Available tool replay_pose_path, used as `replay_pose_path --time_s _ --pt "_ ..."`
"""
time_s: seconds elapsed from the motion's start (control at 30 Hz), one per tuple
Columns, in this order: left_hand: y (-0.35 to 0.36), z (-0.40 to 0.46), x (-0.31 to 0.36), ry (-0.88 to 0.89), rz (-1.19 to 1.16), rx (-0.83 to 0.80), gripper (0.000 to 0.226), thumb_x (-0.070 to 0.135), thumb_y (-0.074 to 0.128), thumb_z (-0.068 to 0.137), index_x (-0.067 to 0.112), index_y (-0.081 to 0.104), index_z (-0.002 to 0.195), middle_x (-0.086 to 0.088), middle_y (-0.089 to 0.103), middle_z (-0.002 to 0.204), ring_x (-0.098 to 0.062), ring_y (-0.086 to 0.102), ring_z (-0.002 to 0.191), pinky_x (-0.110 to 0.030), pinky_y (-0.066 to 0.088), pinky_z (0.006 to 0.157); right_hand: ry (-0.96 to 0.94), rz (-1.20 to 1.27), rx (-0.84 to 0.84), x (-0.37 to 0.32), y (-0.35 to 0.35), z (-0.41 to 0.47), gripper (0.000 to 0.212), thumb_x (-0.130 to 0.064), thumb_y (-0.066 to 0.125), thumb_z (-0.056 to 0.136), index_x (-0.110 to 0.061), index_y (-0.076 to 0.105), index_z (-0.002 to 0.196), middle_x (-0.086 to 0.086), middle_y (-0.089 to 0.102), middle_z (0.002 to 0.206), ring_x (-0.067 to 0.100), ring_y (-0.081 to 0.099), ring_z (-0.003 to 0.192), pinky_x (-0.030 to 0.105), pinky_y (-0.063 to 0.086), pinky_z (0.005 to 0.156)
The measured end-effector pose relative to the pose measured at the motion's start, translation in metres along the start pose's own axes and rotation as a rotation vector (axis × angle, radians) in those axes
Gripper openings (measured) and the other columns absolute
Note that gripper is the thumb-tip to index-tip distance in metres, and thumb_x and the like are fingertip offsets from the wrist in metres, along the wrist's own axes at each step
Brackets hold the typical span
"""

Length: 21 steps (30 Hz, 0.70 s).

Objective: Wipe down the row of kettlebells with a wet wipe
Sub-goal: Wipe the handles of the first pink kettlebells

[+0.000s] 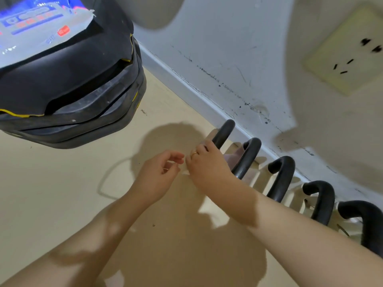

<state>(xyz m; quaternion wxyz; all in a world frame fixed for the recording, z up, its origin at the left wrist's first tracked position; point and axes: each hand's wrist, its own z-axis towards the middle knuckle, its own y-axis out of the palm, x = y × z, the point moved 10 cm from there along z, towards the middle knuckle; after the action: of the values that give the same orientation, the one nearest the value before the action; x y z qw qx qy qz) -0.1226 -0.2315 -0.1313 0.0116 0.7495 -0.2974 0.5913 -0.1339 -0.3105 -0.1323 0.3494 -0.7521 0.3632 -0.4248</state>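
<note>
A row of several kettlebells with black handles stands along the wall's skirting. The far-left handle (224, 131) is nearest my hands, then a second (247, 158) and a third (281, 177), with more to the right. Their pale bodies blend with the floor. My right hand (205, 164) rests at the base of the far-left handle. A sliver of white wet wipe (186, 172) shows under its fingers. My left hand (159, 177) is just to the left, with its fingertips pinched at the wipe's edge. Most of the wipe is hidden.
A bulky black machine base (72, 90) with a blue label sits on the beige floor at upper left. The scuffed white wall carries a socket plate (348, 50) at upper right. My shadow falls on the floor (62, 193) under my arms.
</note>
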Motion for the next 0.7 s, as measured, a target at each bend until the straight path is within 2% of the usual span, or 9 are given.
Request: replay_pose_path --time_s 0.1,0.2,0.3,0.37,0.4,0.43,0.5,0.6,0.7 --pt "-0.011 0.0 0.0 0.0 -0.014 0.059 0.033 0.005 0.047 0.087 0.036 0.058 0.087 0.015 0.067 0.091 0.006 0.061 0.074 -0.004 0.042 0.062 0.071 -0.051 -0.094 -0.01 0.004 -0.001 0.028 -0.019 0.036 0.092 -0.011 0.054 0.112 0.003 0.061 0.109 0.03 0.049 0.112 0.044 0.026 0.106" --pt "-0.021 0.002 -0.003 -0.028 -0.047 0.113 0.033 0.003 0.045 0.087 0.033 0.059 0.085 0.012 0.067 0.088 0.007 0.06 0.066 -0.014 0.046 0.066 0.021 -0.092 -0.073 -0.018 0.003 0.004 0.025 -0.018 0.038 0.091 -0.011 0.056 0.107 0.005 0.063 0.105 0.029 0.054 0.104 0.043 0.033 0.099" --pt "-0.026 -0.001 0.0 -0.007 -0.042 0.151 0.034 0.003 0.045 0.087 0.033 0.06 0.08 0.013 0.066 0.081 0.007 0.059 0.062 -0.006 0.04 0.052 0.167 0.356 0.109 0.031 -0.004 0.011 0.027 -0.023 0.035 0.096 -0.012 0.059 0.09 0.007 0.065 0.093 0.029 0.055 0.095 0.037 0.027 0.098" --pt "-0.024 -0.003 0.0 0.005 -0.055 0.151 0.034 0.004 0.045 0.087 0.033 0.06 0.079 0.013 0.067 0.079 0.004 0.059 0.062 -0.006 0.039 0.051 0.385 0.539 0.268 0.074 -0.004 0.0 0.033 -0.028 0.033 0.098 -0.009 0.057 0.089 0.011 0.062 0.096 0.03 0.051 0.108 0.036 0.021 0.106" --pt "-0.021 -0.003 0.001 0.009 -0.063 0.137 0.034 0.004 0.045 0.087 0.034 0.06 0.079 0.013 0.067 0.079 0.003 0.06 0.062 -0.007 0.041 0.053 0.489 0.644 0.33 0.087 0.0 -0.009 0.033 -0.029 0.033 0.098 -0.006 0.058 0.097 0.013 0.06 0.108 0.029 0.045 0.121 0.037 0.02 0.111" --pt "-0.016 -0.002 0.002 0.012 -0.072 0.114 0.034 0.005 0.045 0.089 0.035 0.059 0.081 0.014 0.066 0.08 0.001 0.06 0.063 -0.011 0.043 0.057 0.571 0.777 0.368 0.09 0.004 -0.016 0.035 -0.028 0.034 0.099 -0.004 0.056 0.111 0.015 0.054 0.126 0.027 0.034 0.134 0.039 0.02 0.113" --pt "-0.001 0.002 0.007 0.013 -0.094 0.053 0.031 0.007 0.041 0.092 0.032 0.059 0.092 0.013 0.066 0.089 -0.002 0.061 0.074 -0.021 0.048 0.071 0.694 1.044 0.383 0.08 0.014 -0.022 0.047 -0.027 0.037 0.098 -0.004 0.034 0.138 0.013 0.022 0.154 0.026 0.01 0.145 0.045 0.017 0.116" --pt "0.024 0.008 0.019 0.005 -0.119 -0.029 0.039 0.001 0.037 0.09 0.019 0.057 0.119 0.001 0.065 0.112 -0.012 0.06 0.103 -0.033 0.046 0.094 0.786 1.376 0.399 0.048 0.021 -0.027 0.064 -0.025 0.038 0.097 -0.011 0.002 0.148 0.006 -0.016 0.157 0.022 -0.001 0.146 0.044 0.011 0.118" --pt "0.031 0.009 0.023 -0.039 -0.2 -0.033 0.047 -0.004 0.037 0.083 0.025 0.061 0.112 0.001 0.067 0.108 -0.012 0.061 0.103 -0.026 0.047 0.092 0.729 1.62 0.429 0.032 0.025 -0.025 0.068 -0.022 0.036 0.097 -0.019 -0.009 0.148 -0.003 -0.024 0.155 0.015 -0.003 0.146 0.037 0.007 0.12"
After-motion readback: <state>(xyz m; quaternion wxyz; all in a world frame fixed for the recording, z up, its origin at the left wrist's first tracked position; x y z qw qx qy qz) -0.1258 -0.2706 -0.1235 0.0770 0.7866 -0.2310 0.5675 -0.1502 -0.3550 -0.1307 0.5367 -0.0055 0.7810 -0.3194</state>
